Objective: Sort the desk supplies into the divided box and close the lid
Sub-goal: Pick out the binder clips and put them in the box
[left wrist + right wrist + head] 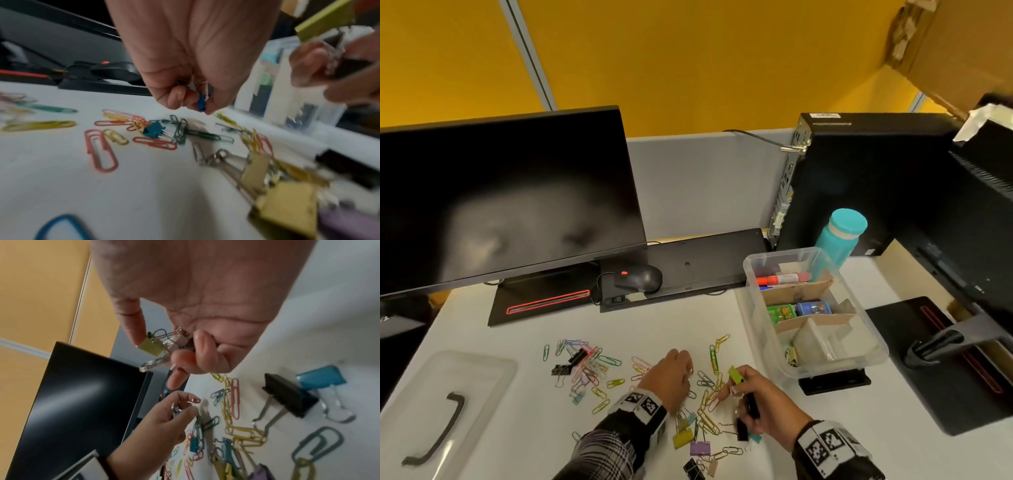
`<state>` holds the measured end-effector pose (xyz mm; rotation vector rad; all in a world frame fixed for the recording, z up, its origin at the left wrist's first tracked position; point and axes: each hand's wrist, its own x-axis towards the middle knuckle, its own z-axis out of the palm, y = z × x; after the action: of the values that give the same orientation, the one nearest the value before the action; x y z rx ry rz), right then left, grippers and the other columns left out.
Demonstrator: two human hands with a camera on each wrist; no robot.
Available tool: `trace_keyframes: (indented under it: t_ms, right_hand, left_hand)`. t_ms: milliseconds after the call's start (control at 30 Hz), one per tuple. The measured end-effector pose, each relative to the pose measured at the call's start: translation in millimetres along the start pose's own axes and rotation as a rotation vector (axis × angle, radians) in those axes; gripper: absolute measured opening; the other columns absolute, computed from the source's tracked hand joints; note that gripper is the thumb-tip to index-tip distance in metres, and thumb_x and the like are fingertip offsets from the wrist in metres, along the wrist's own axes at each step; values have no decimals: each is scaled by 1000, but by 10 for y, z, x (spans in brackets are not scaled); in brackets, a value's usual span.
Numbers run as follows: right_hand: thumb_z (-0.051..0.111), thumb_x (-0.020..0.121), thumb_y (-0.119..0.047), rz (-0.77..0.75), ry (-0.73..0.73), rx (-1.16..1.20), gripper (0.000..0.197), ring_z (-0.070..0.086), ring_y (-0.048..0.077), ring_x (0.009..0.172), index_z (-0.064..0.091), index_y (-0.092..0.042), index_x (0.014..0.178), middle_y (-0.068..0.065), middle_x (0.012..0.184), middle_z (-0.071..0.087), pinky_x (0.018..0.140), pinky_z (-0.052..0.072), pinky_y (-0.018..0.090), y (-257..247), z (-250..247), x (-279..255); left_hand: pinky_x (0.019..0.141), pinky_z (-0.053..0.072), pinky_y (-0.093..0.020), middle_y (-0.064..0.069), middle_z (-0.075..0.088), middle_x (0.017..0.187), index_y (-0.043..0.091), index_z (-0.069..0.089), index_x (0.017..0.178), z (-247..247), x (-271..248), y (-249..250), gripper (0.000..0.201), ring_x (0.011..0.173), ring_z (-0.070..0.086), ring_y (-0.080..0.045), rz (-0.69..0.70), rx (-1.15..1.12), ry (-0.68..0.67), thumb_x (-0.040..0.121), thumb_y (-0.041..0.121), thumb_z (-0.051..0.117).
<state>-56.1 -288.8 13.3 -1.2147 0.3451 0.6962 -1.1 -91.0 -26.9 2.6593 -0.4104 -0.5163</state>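
Observation:
The clear divided box [751,310] stands open at the right, with markers and small coloured items between its cardboard dividers. Its lid [482,370] lies at the near left, black handle up. Coloured paper clips [592,368] and binder clips [683,440] are scattered on the white desk in front of me. My left hand [687,372] hovers over the pile and pinches a small blue binder clip [201,102] along with bits of metal wire. My right hand [732,387] is raised beside it, gripping a yellow-green binder clip [735,375] and a black one [751,406].
A dark monitor [500,198] stands at the back left, a mouse [638,277] rests on a black keyboard [688,267], and a teal bottle [840,236] sits behind the box. A PC tower [859,181] and a second monitor stand [935,346] crowd the right side.

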Motion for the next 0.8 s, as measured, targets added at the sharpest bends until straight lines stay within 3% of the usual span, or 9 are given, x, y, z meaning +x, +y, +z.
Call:
trace_keyframes:
  t_ms: [67, 167, 300, 433, 567, 633, 700, 800]
  right_hand:
    - [58, 69, -17, -11, -17, 102, 31, 37, 15, 42, 42, -12, 94, 11, 85, 66, 39, 16, 18, -36, 55, -22]
    - [58, 73, -17, -53, -28, 160, 28, 42, 11, 49, 44, -13, 97, 13, 89, 62, 39, 30, 18, -75, 119, -36]
    - [53, 80, -12, -119, 37, 77, 15, 39, 12, 51, 48, -13, 95, 9, 83, 65, 46, 16, 22, -140, 217, -25]
    - [48, 83, -7, -290, 151, -94, 11, 37, 11, 44, 54, -8, 92, -1, 65, 61, 40, 21, 18, -314, 319, -166]
    - [47, 92, -6, -355, 274, -293, 7, 41, 10, 48, 53, -9, 94, 0, 78, 66, 43, 30, 18, -445, 313, -327]
    - [51, 92, -12, -368, 372, -432, 6, 49, 4, 53, 54, -17, 93, 4, 87, 67, 52, 37, 19, -486, 274, -407]
    - [53, 91, -17, -404, 537, -605, 7, 57, 1, 67, 54, -21, 97, -1, 89, 65, 62, 41, 22, -551, 211, -505]
    - [53, 89, -32, -330, 782, -932, 14, 61, 15, 74, 49, -23, 100, -3, 87, 61, 62, 42, 29, -713, 79, -645]
  left_hand:
    - [72, 43, -26, -2, 47, 102, 14, 53, 104, -105, -29, -46, 15, 81, 52, -18, -9, -85, 33, 93, 14, 44]
    - [70, 38, -23, -6, 52, 98, 13, 55, 92, -247, -134, -135, 12, 83, 54, -20, 21, -187, 59, 94, 12, 43]
    - [75, 41, -30, -7, 54, 93, 18, 48, 85, -335, -370, -183, 14, 82, 52, -20, 165, -216, -60, 93, 20, 36]
    - [77, 46, -34, 0, 51, 100, 18, 53, 95, -289, -530, -174, 22, 89, 54, -18, 307, -15, -168, 93, 32, 37]
    - [73, 49, -33, 0, 47, 112, 19, 52, 114, -227, -591, -207, 28, 95, 55, -21, 466, 278, -209, 93, 35, 42]
    - [74, 51, -35, -1, 46, 117, 22, 46, 126, -216, -577, -216, 36, 99, 53, -21, 526, 341, -258, 92, 33, 47]
    - [77, 52, -38, -4, 45, 120, 23, 40, 132, -201, -546, -217, 46, 103, 50, -22, 567, 392, -322, 89, 30, 52]
    - [76, 54, -41, -7, 47, 116, 19, 42, 128, -128, -506, -198, 46, 102, 52, -26, 620, 449, -343, 86, 24, 58]
